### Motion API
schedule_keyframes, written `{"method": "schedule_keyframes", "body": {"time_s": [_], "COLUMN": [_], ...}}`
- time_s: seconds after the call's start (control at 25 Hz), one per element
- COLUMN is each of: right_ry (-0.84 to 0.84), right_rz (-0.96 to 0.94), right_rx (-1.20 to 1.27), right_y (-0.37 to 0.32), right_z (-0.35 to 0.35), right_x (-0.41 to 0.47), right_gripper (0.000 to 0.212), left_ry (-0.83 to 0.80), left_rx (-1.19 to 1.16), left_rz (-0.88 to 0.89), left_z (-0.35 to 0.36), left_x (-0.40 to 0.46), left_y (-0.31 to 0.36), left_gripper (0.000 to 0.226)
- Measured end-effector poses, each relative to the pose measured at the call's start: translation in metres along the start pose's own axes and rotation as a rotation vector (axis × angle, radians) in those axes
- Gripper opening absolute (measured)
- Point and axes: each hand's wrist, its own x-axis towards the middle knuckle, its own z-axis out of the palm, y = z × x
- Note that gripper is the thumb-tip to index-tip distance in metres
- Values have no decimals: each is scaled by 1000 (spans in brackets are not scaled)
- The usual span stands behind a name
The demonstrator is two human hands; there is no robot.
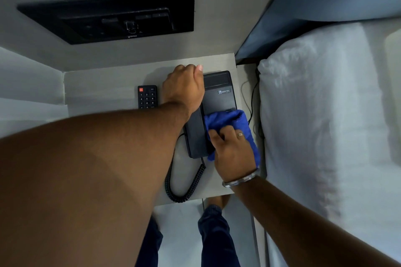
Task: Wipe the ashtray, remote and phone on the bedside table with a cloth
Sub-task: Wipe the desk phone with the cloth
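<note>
A black desk phone (pixel 219 95) sits on the pale bedside table (pixel 104 91), its handset (pixel 196 136) lying along its left side. My left hand (pixel 184 86) grips the upper end of the handset, knuckles up. My right hand (pixel 233 154) holds a blue cloth (pixel 230 120) pressed on the phone's lower right part, covering the keypad. A black remote (pixel 147 97) with a red button lies left of the phone, partly hidden by my left forearm. I see no ashtray.
The coiled phone cord (pixel 184 188) loops over the table's front edge. A thin cable (pixel 252 102) runs down between table and bed. A white pillow (pixel 321 119) lies right. A black switch panel (pixel 112 17) is on the wall.
</note>
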Motion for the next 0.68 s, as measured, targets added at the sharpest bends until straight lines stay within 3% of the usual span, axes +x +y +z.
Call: {"method": "schedule_keyframes", "body": {"time_s": [0.2,0.44,0.6,0.68], "right_ry": [11,89,39,-22], "right_rz": [-159,275,-12,-68], "right_rx": [-105,42,69,42], "right_y": [40,55,20,11], "right_z": [-12,-20,-9,-3], "right_x": [4,-13,-16,-14], "right_gripper": [53,52,55,60], "left_ry": [-15,9,10,6], "left_rx": [0,-6,9,15], "left_rz": [-1,-7,-5,-2], "left_z": [-3,-1,-1,-3], "left_x": [0,0,0,0], "left_y": [1,0,0,0], "left_gripper": [47,47,47,48]}}
